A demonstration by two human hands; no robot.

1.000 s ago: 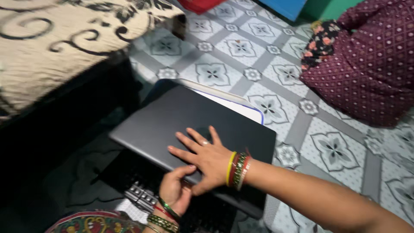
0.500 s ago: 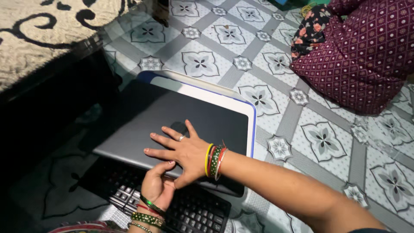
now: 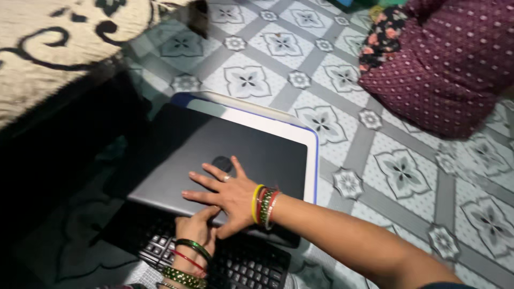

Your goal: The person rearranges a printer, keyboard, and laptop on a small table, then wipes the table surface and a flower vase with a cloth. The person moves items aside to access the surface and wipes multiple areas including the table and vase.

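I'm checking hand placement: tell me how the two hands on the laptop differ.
The right hand lies flat and spread on top of the grey laptop lid; the left hand curls at the lid's front edge above the keyboard. The right shows a ring; none shows on the left. Both wrists wear bangles.

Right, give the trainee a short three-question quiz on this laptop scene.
1. True or false: the right hand lies flat, fingers spread, on the laptop lid.
2. Where is the left hand? A) on the floor tiles B) at the lid's front edge, above the keyboard C) on the maroon cushion
3. What colour edges the white board under the laptop?

Key: 1 true; 2 B; 3 blue.
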